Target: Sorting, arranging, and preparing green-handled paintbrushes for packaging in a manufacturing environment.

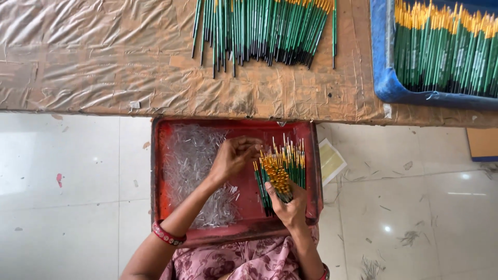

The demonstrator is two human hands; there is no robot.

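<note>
Gripping a fanned bundle of green paintbrushes (277, 173) with gold ferrules, right hand (291, 207) clamped around it over the red tray (158, 176). Left hand (232, 155): fingers pinched together at the bundle's tips. Tray holds a heap of clear plastic tubes (194, 161). Beyond: table (104, 67) wrapped in crinkled brown tape, loose brushes (259, 31), blue tray (384, 78) of brushes. White tiled floor (67, 197), littered.

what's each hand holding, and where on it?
Right hand: bundle of green brushes, gripped around the handles, tips fanned upward. Left hand: fingers at one brush tip; whether anything is pinched cannot be told.
</note>
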